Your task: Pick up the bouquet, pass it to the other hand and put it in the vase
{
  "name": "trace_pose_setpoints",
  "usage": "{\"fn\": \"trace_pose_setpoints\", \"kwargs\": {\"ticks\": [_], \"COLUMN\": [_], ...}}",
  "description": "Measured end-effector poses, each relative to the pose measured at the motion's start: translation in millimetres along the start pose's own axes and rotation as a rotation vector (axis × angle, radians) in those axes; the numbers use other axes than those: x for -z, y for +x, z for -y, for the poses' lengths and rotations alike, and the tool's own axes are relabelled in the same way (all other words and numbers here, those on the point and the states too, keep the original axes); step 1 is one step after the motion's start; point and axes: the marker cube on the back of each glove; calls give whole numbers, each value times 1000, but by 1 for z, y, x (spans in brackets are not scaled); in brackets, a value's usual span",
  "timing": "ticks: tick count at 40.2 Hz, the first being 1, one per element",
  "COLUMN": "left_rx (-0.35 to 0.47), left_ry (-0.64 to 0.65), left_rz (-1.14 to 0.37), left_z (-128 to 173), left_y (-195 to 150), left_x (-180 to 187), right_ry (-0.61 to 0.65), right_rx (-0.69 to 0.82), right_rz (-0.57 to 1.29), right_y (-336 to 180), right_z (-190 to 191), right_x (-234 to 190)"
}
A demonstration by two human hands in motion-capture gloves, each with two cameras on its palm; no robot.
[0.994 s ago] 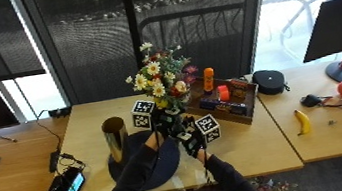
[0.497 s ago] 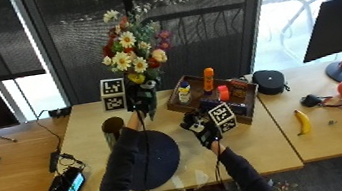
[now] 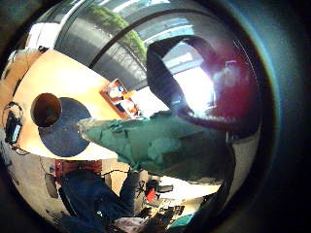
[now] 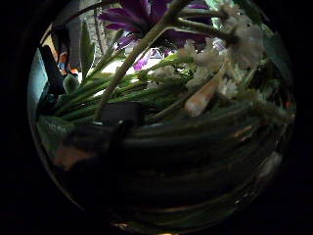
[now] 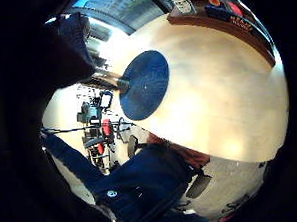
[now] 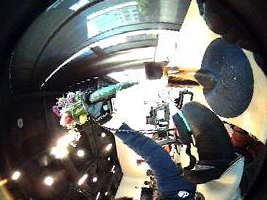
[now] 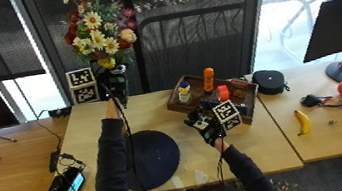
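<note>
Outside view: the bouquet [image 7: 98, 27] is being held high above the worktop [image 7: 184, 144] by the left hand [image 7: 112, 81], fingers curled round the wrapped stems; the right hand [image 7: 206, 128] is being kept low over the worktop, its fingers not resolvable here. Left little-finger view: the green wrap [image 3: 160, 145] is being pointed down toward the vase [image 3: 46, 109] on the dark mat [image 3: 68, 136]. Right thumb view: the bouquet [image 6: 74, 109] is being gripped well apart from the vase [image 6: 175, 76]. Judged: the pass is done; lowering the stems into the vase mouth is being called for next.
</note>
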Motion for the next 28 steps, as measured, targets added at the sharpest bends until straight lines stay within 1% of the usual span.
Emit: {"fn": "trace_pose_setpoints", "kwargs": {"ticks": [4, 10, 17, 20, 21, 23, 24, 26, 28], "left_rx": [19, 38, 85, 100, 109, 139, 161, 218, 270], "left_ry": [24, 60, 84, 73, 47, -62, -139, -299, -413], "left_rz": [5, 23, 25, 36, 48, 105, 160, 317, 460], "left_z": [9, 26, 40, 44, 45, 43, 40, 27, 10], "left_y": [-11, -43, -86, -118, -134, -173, -196, -248, -295], "left_x": [12, 23, 40, 51, 56, 65, 71, 86, 100], "right_ry": [0, 15, -10, -35, -44, -63, -74, -97, -116], "right_rx": [-1, 0, -38, -40, -41, -43, -44, -47, -46], "right_rz": [-6, 7, 24, 27, 30, 40, 41, 30, 5], "right_y": [1, 6, 23, 25, 25, 28, 31, 40, 49], "right_z": [1, 10, 23, 22, 21, 19, 18, 15, 12], "right_x": [-1, -6, -20, -26, -28, -31, -31, -28, -22]}}
